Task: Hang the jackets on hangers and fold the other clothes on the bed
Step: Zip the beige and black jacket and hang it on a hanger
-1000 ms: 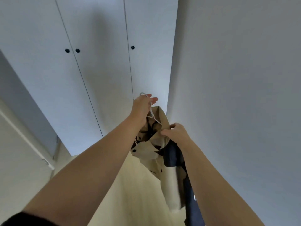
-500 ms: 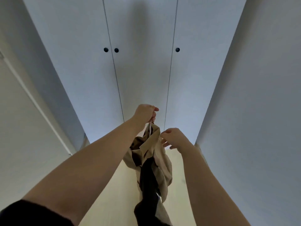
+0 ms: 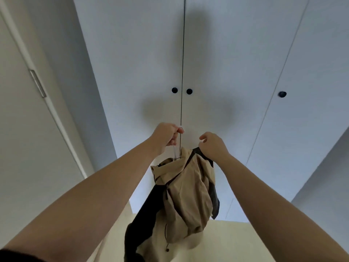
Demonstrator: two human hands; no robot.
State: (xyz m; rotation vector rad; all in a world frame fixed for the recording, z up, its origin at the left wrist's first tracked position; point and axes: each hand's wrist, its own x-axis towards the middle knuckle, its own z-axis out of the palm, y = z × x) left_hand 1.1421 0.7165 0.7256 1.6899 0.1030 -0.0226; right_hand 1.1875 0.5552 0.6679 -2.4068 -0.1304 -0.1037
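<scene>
Soft, cool, rather dim light from behind the camera threw a broad, blurred shadow [image 3: 188,108] on the white cupboard doors [image 3: 236,53]. The jacket [image 3: 188,195] showed gentle shading in its folds. The thin hanger [image 3: 174,151] looked pale and hard to make out. Door seams leaned outward toward the edges, the forearms [image 3: 94,201] swelled near the bottom corners, and fine detail was slightly soft.

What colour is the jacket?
The jacket on the hanger is beige with black panels; the head view shows it.
</scene>
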